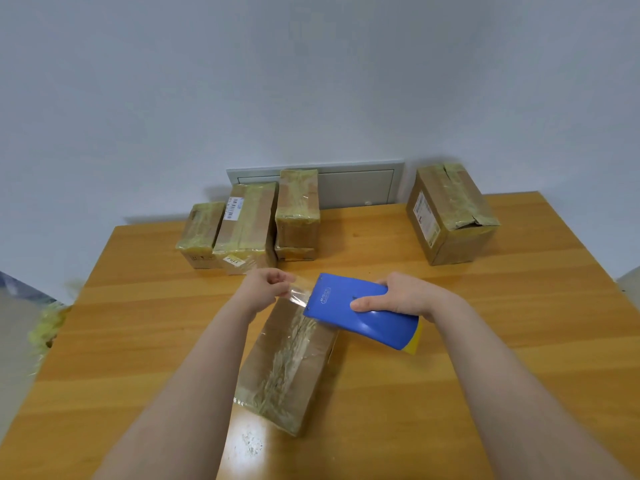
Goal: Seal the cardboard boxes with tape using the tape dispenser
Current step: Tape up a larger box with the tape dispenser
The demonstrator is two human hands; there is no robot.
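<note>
At the left edge of the table [519, 341] lies a wad of crumpled tape scraps [48, 327]. Far left stand three taped boxes [247, 226]. The middle one carries a barcode label and a small sticker whose writing I cannot read.

The left hand [263, 289] pinches the free end of the clear tape [299, 291], stretched a short way from the blue tape dispenser [360, 313]. Both hang above the far end of the near cardboard box [287, 365], whose top seam already shows wrinkled tape. The dispenser's white logo is too small to read.

The right hand [405, 296] wraps around the dispenser's body. Far right sits a larger box [450, 213] with an illegible side label.

Likely risks: the loose tape may fold onto itself or cling to the fingers. It may also land crooked, off the seam. With neither hand holding the box, a pull could slide it.
</note>
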